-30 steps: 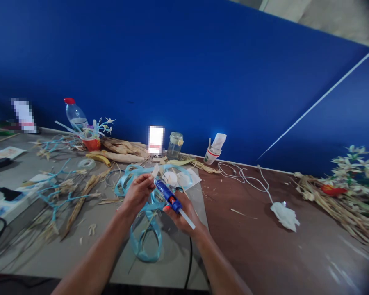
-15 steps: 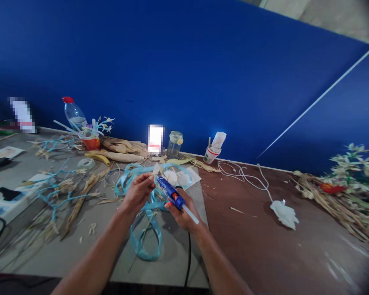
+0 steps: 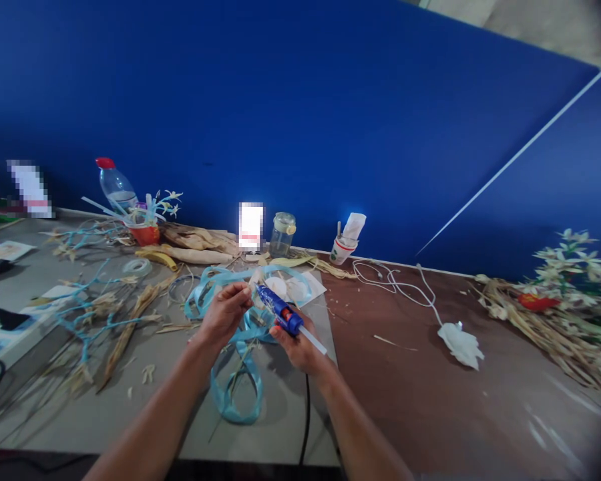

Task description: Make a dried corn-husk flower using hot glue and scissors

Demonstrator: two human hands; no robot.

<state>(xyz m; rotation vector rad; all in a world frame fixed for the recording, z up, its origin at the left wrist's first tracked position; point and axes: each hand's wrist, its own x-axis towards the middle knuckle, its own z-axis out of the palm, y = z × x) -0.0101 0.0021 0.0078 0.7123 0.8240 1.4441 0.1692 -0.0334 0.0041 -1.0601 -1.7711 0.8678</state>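
Observation:
A blue hot glue gun (image 3: 280, 308) lies in my right hand (image 3: 300, 344), whose fingers are wrapped round it. A white glue stick (image 3: 313, 341) sticks out of its back end. The nozzle points up and left, close to the fingertips of my left hand (image 3: 230, 307). Those fingertips are pinched on a small pale petal-like piece (image 3: 255, 277); its exact kind is hard to make out. Beneath both hands, light blue ribbon (image 3: 238, 417) is looped on the grey board (image 3: 190, 427).
Blue-wrapped branches (image 3: 93, 322), dried husks (image 3: 195, 237) and a power strip (image 3: 30, 321) lie left. At the back stand a red cup (image 3: 145, 234), a clear jar (image 3: 282, 237) and a white cup (image 3: 341, 250). Crumpled tissue (image 3: 459, 346) and white flowers (image 3: 575, 267) are right.
The glue gun's nozzle has tilted slightly, staying beside the left fingertips. The whole view has shifted a little. Both hands keep their grips.

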